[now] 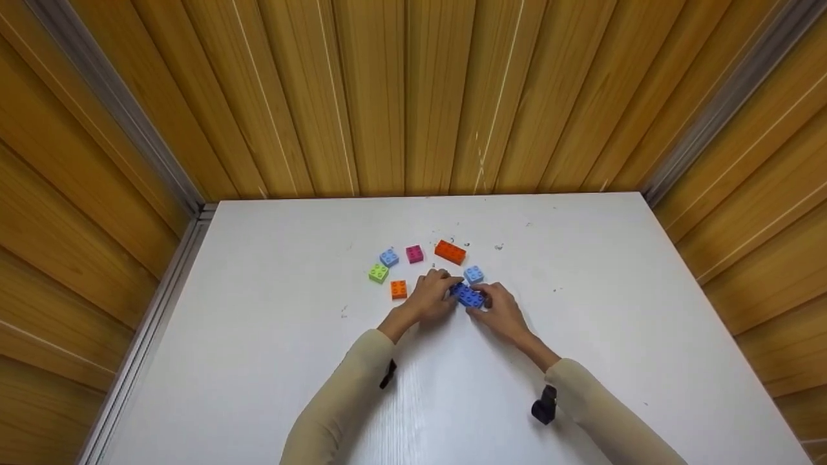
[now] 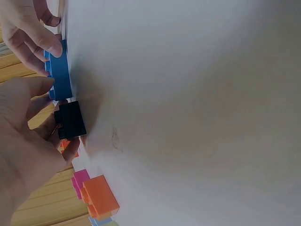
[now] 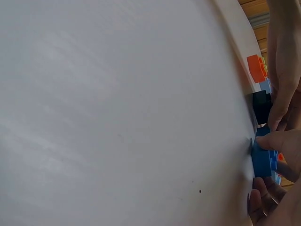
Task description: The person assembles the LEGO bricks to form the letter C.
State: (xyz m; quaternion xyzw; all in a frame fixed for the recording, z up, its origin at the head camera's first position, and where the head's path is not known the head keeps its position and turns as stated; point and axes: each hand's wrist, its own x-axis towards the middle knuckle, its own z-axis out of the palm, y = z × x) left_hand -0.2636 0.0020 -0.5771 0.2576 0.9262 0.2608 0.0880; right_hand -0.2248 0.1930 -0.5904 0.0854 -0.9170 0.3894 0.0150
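A long blue plastic brick (image 1: pixel 468 295) with studs on top lies between two hands on a white worktop (image 1: pixel 258 355). The right hand (image 1: pixel 504 315) pinches its right end between bent fingers. The left hand (image 1: pixel 431 297) reaches its left end, fingers curled round a small dark plastic brick (image 2: pixel 72 120) just beside it. A square light-blue brick (image 1: pixel 473 274) sits just beyond; a long red-orange brick (image 1: pixel 450 252) lies farther. Left stands a square orange brick (image 1: pixel 398 289).
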